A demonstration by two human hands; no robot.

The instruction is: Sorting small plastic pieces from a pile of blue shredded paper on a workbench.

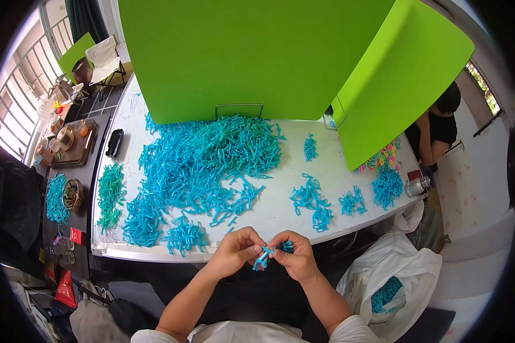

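Just off the table's near edge, my left hand point(237, 252) and my right hand point(297, 260) meet with fingertips closed. Between them are small blue plastic pieces point(261, 260), slim and link-like; their exact kind is too small to make out. My left thumb and forefinger pinch one side, my right fingertips the other. More blue pieces point(286, 246) show within the curled fingers of my right hand. Beyond my hands spreads a large heap of blue and teal pieces point(194, 154), with a smaller cluster point(185, 235) at its near edge.
The white table point(269, 214) also carries small blue piles point(310, 197), a green pile point(110, 191) and a black tray point(114, 143). Green boards point(257, 57) stand behind. A white sack point(409, 263) with blue pieces sits at right. Another person point(438, 126) is at far right.
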